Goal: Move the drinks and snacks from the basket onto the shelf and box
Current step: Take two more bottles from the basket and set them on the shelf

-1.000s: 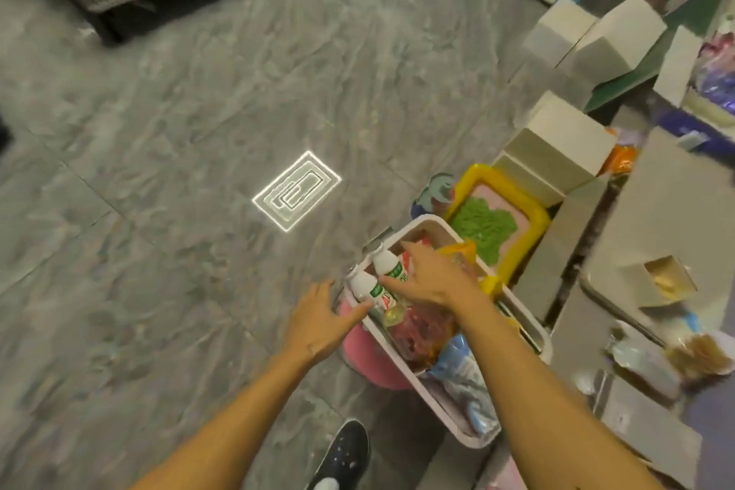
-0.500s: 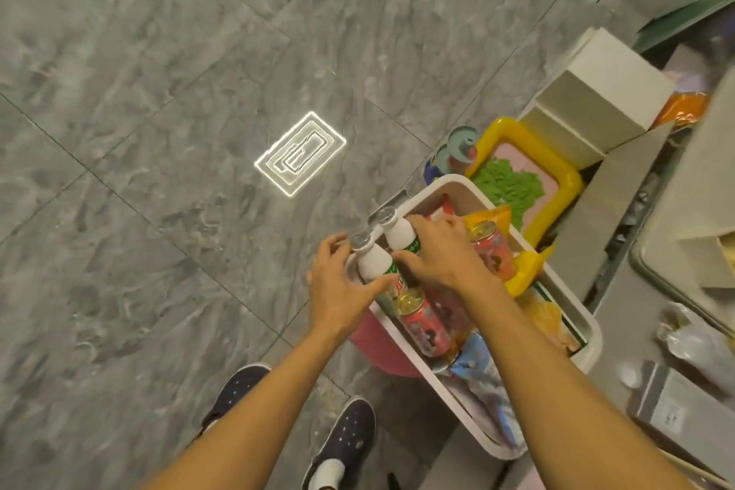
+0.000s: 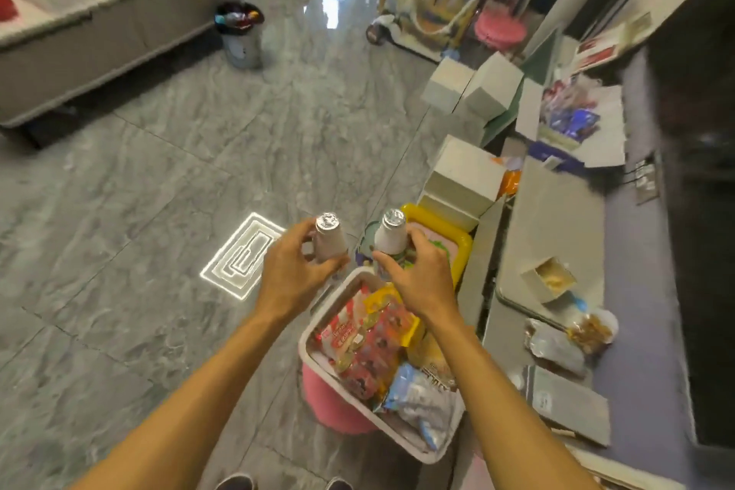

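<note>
Two small white plastic drink bottles with foil caps are held upright above the white rectangular basket's [image 3: 308,334] twelve o'clock end. The left hand [image 3: 296,272] has its grip clamped on the left bottle [image 3: 329,237], the right hand [image 3: 417,274] on the right bottle [image 3: 391,235]. Colourful snack packets [image 3: 378,346] fill the basket.

One head-worn wide-angle view looks forward and steeply down from standing height, close over both forearms, the white basket [image 3: 397,434] at 5 o'clock, grey tiled floor [image 3: 159,211] stretching toward 12 o'clock.
</note>
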